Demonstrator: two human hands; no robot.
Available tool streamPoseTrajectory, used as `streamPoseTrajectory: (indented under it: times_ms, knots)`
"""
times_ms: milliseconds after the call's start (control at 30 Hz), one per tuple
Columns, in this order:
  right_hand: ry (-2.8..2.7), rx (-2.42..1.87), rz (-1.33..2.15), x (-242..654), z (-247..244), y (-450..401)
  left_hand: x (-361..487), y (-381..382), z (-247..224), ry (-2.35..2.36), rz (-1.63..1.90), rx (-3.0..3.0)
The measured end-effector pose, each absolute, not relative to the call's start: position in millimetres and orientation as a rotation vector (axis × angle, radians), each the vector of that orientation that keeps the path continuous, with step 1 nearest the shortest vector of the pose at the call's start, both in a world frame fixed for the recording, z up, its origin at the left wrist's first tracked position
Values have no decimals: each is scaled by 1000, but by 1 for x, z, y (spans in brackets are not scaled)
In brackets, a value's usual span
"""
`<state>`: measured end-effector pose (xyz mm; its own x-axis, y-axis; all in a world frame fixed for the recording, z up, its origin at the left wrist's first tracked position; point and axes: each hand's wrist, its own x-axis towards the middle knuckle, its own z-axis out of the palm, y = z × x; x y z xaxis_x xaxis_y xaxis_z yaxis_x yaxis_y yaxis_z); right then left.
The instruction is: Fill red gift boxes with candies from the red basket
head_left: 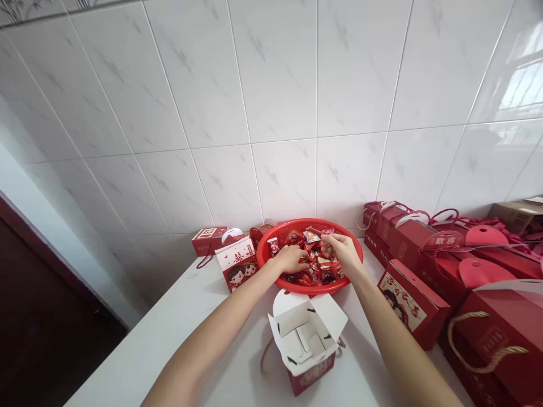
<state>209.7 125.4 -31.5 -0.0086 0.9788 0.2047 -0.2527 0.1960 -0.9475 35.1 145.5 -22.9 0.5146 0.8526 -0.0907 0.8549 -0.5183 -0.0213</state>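
A red plastic basket (311, 291) full of wrapped candies (314, 271) stands against the wall. Inside it, my left hand (291, 260) rests on the candies at the left, its fingers curled and apart. My right hand (339, 250) is over the basket's right side, thumb and fingertips pinched together at a red wrapper. Nearer to me, between my forearms, an open box (311, 373) with white flaps spread shows its white inner bottom and no candy.
Decorated boxes (240, 263) stand left of the basket. Many red gift boxes (413, 302) with rope handles line the right side. A white tiled wall (284, 181) rises behind the white table (169, 339); its left edge drops to a dark area.
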Motion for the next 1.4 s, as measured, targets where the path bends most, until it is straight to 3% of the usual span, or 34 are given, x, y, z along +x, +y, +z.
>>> streamPoseTrajectory:
  times_ms: [867,1033,1167,1400]
  knots:
    - [-1170,-938,1192,211,-38,131,24,176,-53,1397,255,2594]
    - [-1132,-1009,1154,213,-43,136,26,169,-44,1439,639,2503]
    - [-1140,-1082,1137,212,-48,138,28,163,-41,1180,966,2458]
    - [-1298,-1128,1175,210,-52,138,29,161,-41,1034,1068,2410]
